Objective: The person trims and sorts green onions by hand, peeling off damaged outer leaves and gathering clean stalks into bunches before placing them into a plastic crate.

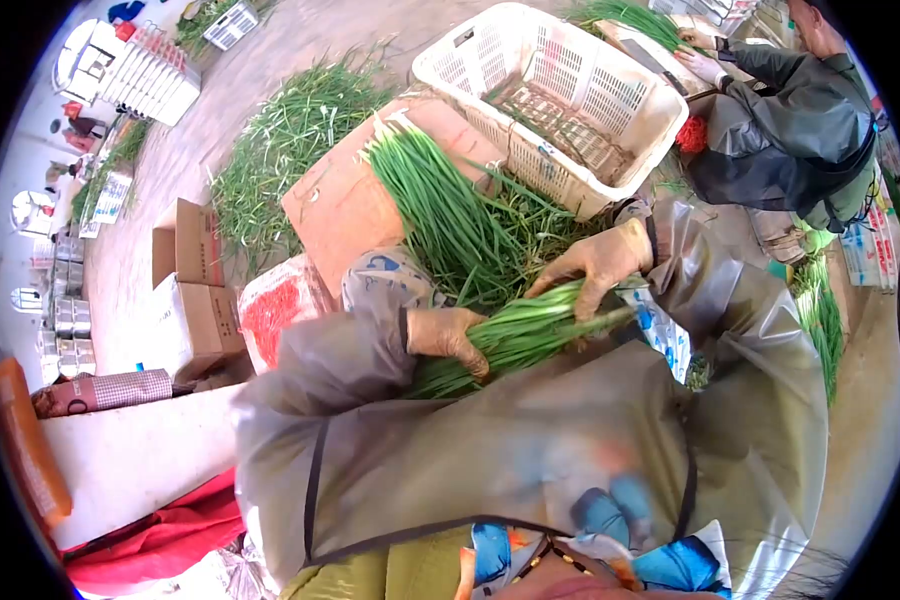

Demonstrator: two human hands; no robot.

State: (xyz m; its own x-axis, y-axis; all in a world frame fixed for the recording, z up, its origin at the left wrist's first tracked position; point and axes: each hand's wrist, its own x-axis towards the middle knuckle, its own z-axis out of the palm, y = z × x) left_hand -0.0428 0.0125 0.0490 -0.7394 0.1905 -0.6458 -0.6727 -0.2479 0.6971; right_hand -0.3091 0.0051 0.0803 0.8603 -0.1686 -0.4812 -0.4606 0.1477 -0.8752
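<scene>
Both hands wear tan gloves and hold a bunch of green stalks (525, 328) across the lap, over a grey apron. My left hand (448, 335) wraps round the leafy part at the left. Toward the right end of the bunch, my right hand (598, 268) grips the stalks, its fingers curled over them. Just beyond the hands, a larger pile of long green stalks (440, 200) with pale ends lies on a tan board (330, 210).
A white plastic crate (610, 75) stands beyond the board, with loose greens (290, 140) on the floor to its left. At the upper right sits a co-worker (790, 120) handling greens. A cardboard box (195, 325) and a red-and-white sack (280, 305) are at the left.
</scene>
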